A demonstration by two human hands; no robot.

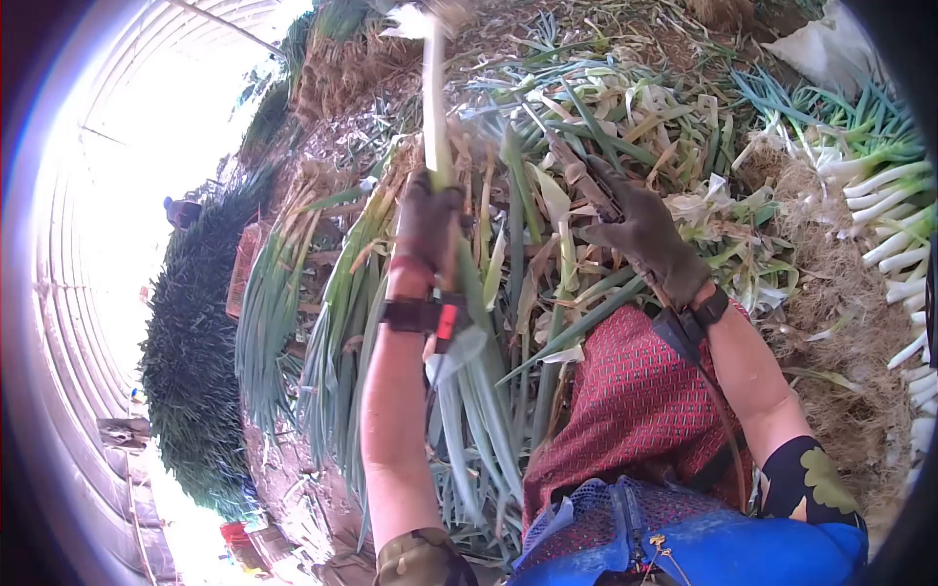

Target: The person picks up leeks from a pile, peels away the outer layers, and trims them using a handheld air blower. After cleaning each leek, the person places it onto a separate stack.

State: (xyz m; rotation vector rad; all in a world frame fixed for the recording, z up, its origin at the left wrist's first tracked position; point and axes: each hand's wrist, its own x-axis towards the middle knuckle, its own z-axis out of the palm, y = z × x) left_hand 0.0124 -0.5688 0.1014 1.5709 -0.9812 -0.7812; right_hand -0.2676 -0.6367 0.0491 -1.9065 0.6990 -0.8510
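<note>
My left hand (428, 220), in a dark glove and blurred by motion, is closed round a leek (436, 117). The leek's white stem points up and its green leaves hang below my wrist. To the right, my gloved right hand (645, 230) grips a tool (584, 181) that looks like an air nozzle, with a hose (718, 391) running down past my wrist. Untrimmed leeks (342, 293) with long green leaves lie beside and beneath my left hand. Around my right hand are loose, peeled-off leaves (674, 117).
Cleaned leeks (899, 210) with white stems line the right edge, near a heap of pulled roots (831, 293). A large dark-green pile (195, 361) stands at the left, with a person (183, 212) behind it. A red bucket (237, 535) sits at lower left.
</note>
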